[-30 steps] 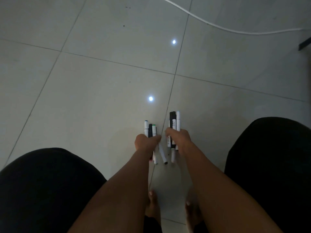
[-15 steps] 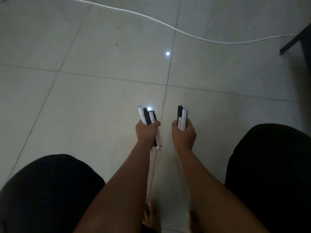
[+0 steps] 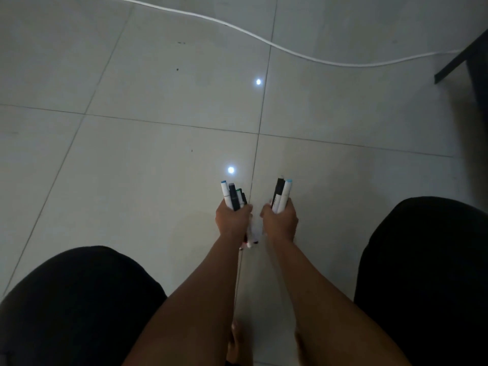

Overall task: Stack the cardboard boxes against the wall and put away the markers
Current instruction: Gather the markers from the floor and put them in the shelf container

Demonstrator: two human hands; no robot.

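My left hand is shut around a bundle of several markers, white and black barrels with coloured caps, whose ends stick out above and below the fist. My right hand grips a second, smaller bundle of markers, one black and two white, pointing away from me. Both fists hang side by side above the tiled floor, a small gap between them. No cardboard boxes are in view.
A white cable snakes across the floor at the top. A dark furniture leg juts in at the upper right. My knees in black fabric fill the lower corners, bare feet between them.
Both hands lifted the markers from near the floor and drew slightly apart. The view tilted up, bringing the cable and the furniture leg further into frame.
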